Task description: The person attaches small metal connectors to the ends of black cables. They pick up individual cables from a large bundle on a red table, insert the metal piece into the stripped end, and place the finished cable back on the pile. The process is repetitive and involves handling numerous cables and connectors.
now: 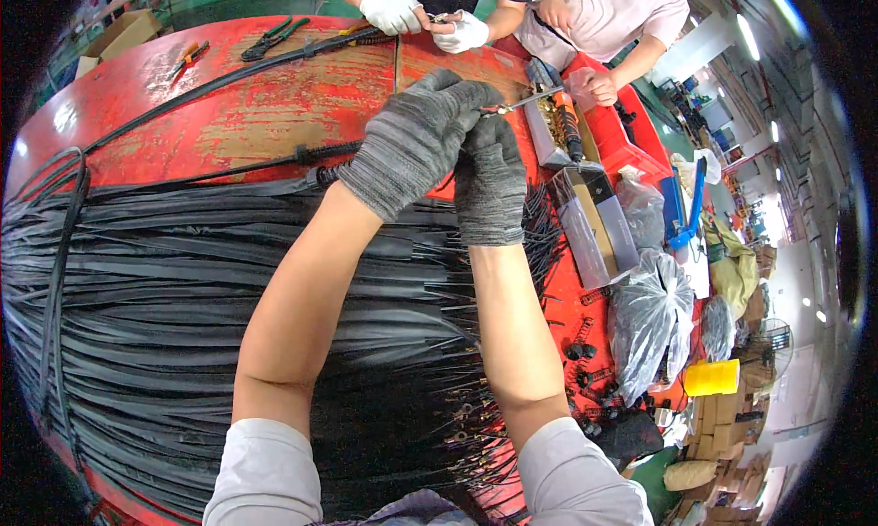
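Observation:
My left hand, in a grey knitted glove, is closed around the end of a black cable that runs in from the left. Pressed against it is my right hand, gloved alike, its fingers closed near the left fingertips. Between and beyond the fingertips a small metal piece shows, with a thin grey rod reaching toward the upper right. What the right fingers grip is mostly hidden. Beneath my arms lies a thick bundle of black cables, with bare wire ends and terminals at its right.
Across the red table, a person's white-gloved hands hold a cable; another person reaches into a red bin. Pliers, cutters, an orange-black electric screwdriver, a cardboard box and plastic bags lie around.

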### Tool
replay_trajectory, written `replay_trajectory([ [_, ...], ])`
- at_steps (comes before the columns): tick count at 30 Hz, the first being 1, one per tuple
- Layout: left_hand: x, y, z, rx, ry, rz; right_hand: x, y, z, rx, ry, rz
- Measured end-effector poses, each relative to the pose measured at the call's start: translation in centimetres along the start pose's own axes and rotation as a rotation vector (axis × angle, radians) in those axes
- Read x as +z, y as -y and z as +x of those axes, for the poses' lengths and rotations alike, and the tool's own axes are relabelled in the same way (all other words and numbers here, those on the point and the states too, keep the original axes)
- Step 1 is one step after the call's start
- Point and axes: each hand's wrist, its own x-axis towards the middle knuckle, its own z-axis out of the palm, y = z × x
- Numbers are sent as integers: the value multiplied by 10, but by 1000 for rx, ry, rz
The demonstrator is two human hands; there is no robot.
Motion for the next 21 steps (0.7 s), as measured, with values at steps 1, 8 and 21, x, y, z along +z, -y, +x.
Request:
replay_trajectory([
  [1, -4, -4, 2, 23, 4, 23, 3, 5, -1, 5, -3, -55],
  [8, -13, 5, 0, 155, 20, 208, -2, 27, -2, 8, 148, -400],
  [21, 9, 10, -11, -118, 263, -205, -30, 17, 4, 6, -164, -380],
])
